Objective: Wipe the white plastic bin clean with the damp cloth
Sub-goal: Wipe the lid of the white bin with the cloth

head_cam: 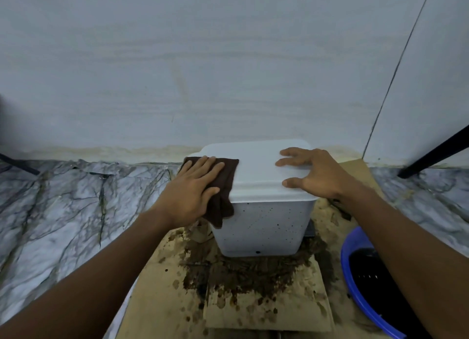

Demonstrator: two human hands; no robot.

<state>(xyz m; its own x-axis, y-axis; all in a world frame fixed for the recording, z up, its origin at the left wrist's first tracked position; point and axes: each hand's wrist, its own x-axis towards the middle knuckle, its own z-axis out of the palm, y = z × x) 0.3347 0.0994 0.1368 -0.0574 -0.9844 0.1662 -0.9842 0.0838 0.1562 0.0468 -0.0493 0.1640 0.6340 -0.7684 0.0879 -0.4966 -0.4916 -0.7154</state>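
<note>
You are mid-wipe: your left hand (195, 189) lies flat, fingers straight, pressing the brown cloth (228, 172) onto the left edge of the top of the white bin (264, 224), while your right hand (316, 174) rests spread and unclenched on the right side to steady it. The bin stands on stained cardboard (157, 288) by the wall (228, 72). Its top looks clean but the near side is speckled with dark spots, so the next move probably calls for drawing the cloth down that face.
</note>
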